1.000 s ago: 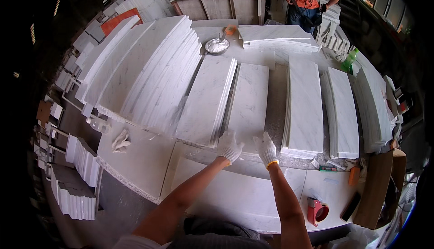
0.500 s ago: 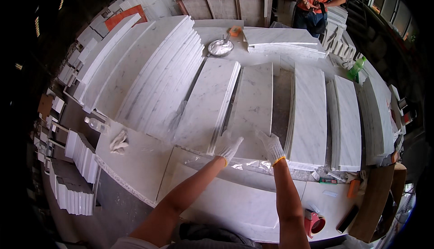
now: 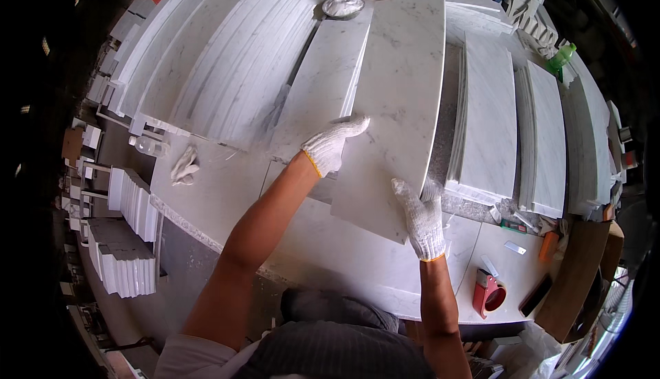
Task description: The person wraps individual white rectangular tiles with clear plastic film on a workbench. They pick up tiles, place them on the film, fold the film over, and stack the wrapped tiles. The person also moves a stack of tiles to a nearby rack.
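Note:
A long white marble slab (image 3: 399, 104) with grey veins is lifted and tilted between my gloved hands. My left hand (image 3: 335, 144) grips its left edge, thumb lying over the top face and fingers hidden beneath. At the near right corner, my right hand (image 3: 422, 219) is closed on the edge with the thumb on top. Both hands wear white knit gloves with yellow cuffs. Left of the held slab lies a stack of similar slabs (image 3: 322, 80), and another stack (image 3: 485, 117) lies to its right.
Tall rows of marble slabs (image 3: 227, 56) stand at the far left. A metal bowl of white paste (image 3: 342, 7) sits at the back. A red tape dispenser (image 3: 487, 294), a cardboard box (image 3: 574, 283) and a green bottle (image 3: 562, 56) are on the right. A spare glove (image 3: 184, 166) lies left.
The slab has come up off its place and toward me, tilted. My left hand moved farther up its left edge; my right hand grips its near right corner.

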{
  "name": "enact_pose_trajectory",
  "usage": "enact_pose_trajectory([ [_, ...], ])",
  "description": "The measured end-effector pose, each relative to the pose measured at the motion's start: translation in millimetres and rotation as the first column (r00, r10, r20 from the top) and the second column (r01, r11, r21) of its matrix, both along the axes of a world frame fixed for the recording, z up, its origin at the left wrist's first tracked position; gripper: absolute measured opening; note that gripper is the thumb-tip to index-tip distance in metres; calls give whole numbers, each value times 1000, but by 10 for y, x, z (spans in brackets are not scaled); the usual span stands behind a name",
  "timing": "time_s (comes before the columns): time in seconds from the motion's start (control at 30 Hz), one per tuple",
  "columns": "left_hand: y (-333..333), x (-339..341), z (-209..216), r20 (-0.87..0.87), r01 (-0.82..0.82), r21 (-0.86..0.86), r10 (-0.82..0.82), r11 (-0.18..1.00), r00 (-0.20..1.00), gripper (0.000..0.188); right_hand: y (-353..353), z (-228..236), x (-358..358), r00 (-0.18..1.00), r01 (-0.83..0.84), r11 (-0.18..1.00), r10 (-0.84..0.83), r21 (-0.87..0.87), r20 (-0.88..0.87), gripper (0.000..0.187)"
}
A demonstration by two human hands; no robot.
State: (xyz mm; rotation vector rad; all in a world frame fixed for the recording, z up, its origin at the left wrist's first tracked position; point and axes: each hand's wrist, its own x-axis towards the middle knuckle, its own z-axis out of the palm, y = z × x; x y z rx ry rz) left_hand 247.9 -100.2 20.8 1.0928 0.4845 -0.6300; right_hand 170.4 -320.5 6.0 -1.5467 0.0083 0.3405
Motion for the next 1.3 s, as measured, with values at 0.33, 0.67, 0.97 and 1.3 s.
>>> enact_pose_trajectory([
  [0.33, 440, -1144, 364, 274, 333, 509, -517, 793, 811, 25, -525, -361, -1028, 991, 135, 968, -133, 212, -24, 48],
  [0.67, 325, -1312, -579, -105, 366, 930, -934, 29, 340, 54, -343, -782, -2346, 685, 488, 671, 102, 558, -721, 80],
  [0.97, 206, -1353, -751, -75, -44, 994, -929, -97, 363, 42, -278, -969, -2269, 671, 490, 671, 118, 557, -732, 77],
  [1.3, 25, -2144, -359, -67, -208, 974, -989, -94, 133, 56, -222, -1197, -2264, 672, 499, 647, 132, 577, -729, 70],
])
